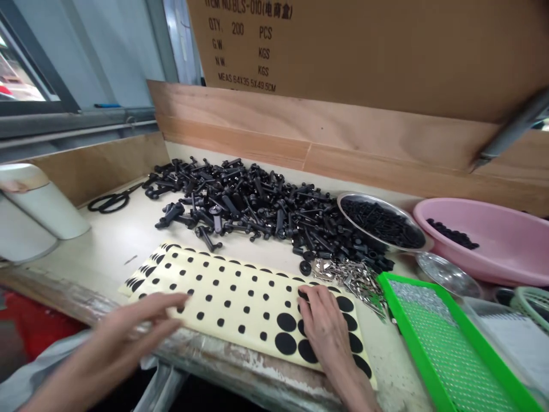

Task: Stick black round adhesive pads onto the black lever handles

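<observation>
A pale yellow sheet (231, 306) of black stickers lies along the table's front edge, with small dots over most of it and large circles at its right end. Beneath its left side shows part of another sticker sheet (141, 273). My right hand (325, 320) rests over the large circles, its bent fingertips closed at a black round sticker (303, 293); its palm hides some circles. Blurred by motion, my left hand (128, 337) hovers at the sheet's lower left corner, thumb and forefinger apart, with nothing visible between them.
Behind the sheet spreads a heap of black plastic parts (240, 197), with metal pieces (351, 277) at its right. A steel bowl (343, 200), pink basin (493, 252) and green tray (429, 366) stand right. Scissors (109, 201) and a white container (55, 206) are left.
</observation>
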`<state>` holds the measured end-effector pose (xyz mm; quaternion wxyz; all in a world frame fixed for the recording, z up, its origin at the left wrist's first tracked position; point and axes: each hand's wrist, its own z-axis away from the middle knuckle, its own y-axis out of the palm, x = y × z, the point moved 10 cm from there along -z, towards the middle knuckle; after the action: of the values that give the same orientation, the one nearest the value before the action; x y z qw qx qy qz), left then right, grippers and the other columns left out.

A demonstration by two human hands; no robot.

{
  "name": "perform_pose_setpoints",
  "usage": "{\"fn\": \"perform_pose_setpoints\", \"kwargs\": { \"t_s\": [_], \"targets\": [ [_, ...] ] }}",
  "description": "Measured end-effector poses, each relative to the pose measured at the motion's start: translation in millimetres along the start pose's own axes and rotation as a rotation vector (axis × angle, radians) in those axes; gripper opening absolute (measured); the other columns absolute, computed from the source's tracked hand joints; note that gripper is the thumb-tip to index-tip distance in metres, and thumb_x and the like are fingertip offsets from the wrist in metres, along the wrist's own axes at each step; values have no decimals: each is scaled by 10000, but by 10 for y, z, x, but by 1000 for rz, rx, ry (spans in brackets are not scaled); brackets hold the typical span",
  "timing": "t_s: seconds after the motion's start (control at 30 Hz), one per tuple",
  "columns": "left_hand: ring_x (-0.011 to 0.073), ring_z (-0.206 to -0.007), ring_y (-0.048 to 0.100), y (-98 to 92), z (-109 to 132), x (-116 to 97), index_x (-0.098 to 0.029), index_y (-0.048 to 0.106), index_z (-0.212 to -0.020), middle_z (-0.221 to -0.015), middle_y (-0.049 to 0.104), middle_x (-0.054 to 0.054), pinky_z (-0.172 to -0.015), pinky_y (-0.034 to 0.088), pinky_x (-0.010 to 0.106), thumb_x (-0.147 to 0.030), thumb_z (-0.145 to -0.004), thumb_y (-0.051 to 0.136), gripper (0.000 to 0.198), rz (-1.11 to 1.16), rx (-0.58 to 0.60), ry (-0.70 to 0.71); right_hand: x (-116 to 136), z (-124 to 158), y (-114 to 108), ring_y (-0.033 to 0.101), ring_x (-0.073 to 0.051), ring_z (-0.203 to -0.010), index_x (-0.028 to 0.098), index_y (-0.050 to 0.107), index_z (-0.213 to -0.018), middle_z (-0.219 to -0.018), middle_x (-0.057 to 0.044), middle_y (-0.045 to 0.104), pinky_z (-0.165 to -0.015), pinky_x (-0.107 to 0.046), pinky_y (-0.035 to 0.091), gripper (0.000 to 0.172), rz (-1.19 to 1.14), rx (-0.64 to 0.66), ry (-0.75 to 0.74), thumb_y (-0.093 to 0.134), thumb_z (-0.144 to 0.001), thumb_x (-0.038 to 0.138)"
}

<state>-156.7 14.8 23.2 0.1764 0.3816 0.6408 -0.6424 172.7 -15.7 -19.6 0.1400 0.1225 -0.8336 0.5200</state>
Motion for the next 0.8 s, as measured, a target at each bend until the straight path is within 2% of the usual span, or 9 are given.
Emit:
{"fn": "perform_pose_setpoints", "kwargs": {
  "t_s": [0.07, 0.1, 0.17, 0.27, 0.33, 0.43, 0.5, 0.63, 0.8],
  "targets": [
    [248, -1065, 605, 644, -250, -467, -300, 657, -1154, -1200, 653, 50, -891, 509, 361, -393, -881, 567, 303, -61, 177, 171, 90, -68, 50, 586, -232, -863, 233, 560, -1043, -949, -72, 568, -733, -357, 502, 191, -42, 4, -23, 393, -955, 261],
    [247, -1127, 567, 923, -365, -668, -297, 634, -1186, -1260, 615, 52, -918, 494, 382, -361, -922, 509, 299, -86, 217, 234, 96, -91, 53, 588, -222, -867, 226, 550, -1057, -965, -73, 561, -745, -348, 505, 194, -59, -3, -27, 385, -959, 253],
    [264, -1200, 497, 1418, -548, -995, -275, 588, -1239, -1338, 547, 69, -946, 467, 424, -296, -929, 507, 322, -172, 286, 354, 35, -108, 36, 584, -219, -857, 203, 541, -1050, -970, -86, 541, -748, -354, 508, 201, -77, -33, -13, 366, -963, 253],
    [271, -1084, 518, 1864, -690, -1264, -240, 581, -1211, -1208, 582, 87, -898, 455, 440, -307, -884, 588, 333, -319, 315, 512, -118, -91, 14, 567, -239, -832, 192, 547, -980, -925, -93, 522, -730, -396, 506, 188, -80, -82, 40, 383, -952, 279],
    [257, -987, 521, 1975, -724, -1309, -233, 595, -1152, -1106, 591, 74, -835, 448, 412, -337, -880, 590, 291, -406, 302, 574, -177, -89, 15, 565, -242, -834, 205, 548, -922, -897, -82, 529, -739, -406, 502, 161, -91, -93, 70, 405, -939, 277],
    [242, -928, 502, 1995, -734, -1290, -231, 582, -1133, -1055, 578, 66, -789, 415, 381, -356, -897, 556, 268, -486, 268, 609, -182, -117, 19, 576, -217, -825, 226, 539, -833, -859, -52, 545, -744, -370, 503, 137, -139, -78, 95, 439, -922, 249],
    [242, -925, 493, 1991, -725, -1276, -236, 560, -1159, -1053, 569, 65, -790, 398, 383, -359, -907, 538, 282, -509, 256, 619, -174, -131, 14, 581, -193, -797, 229, 534, -806, -850, -38, 546, -723, -334, 506, 138, -181, -67, 108, 451, -916, 230],
    [256, -959, 482, 2006, -705, -1285, -246, 521, -1216, -1091, 559, 72, -822, 380, 408, -370, -911, 527, 329, -530, 253, 637, -224, -111, -14, 574, -193, -792, 213, 560, -919, -931, -66, 535, -711, -342, 502, 117, -229, -91, 154, 447, -918, 242],
    [261, -967, 484, 2023, -705, -1288, -248, 532, -1179, -1097, 558, 69, -817, 392, 410, -355, -912, 526, 288, -515, 272, 630, -212, -120, 18, 556, -196, -786, 223, 550, -757, -840, -36, 525, -724, -343, 467, 160, -268, -35, 159, 471, -896, 237]
  ]
}}
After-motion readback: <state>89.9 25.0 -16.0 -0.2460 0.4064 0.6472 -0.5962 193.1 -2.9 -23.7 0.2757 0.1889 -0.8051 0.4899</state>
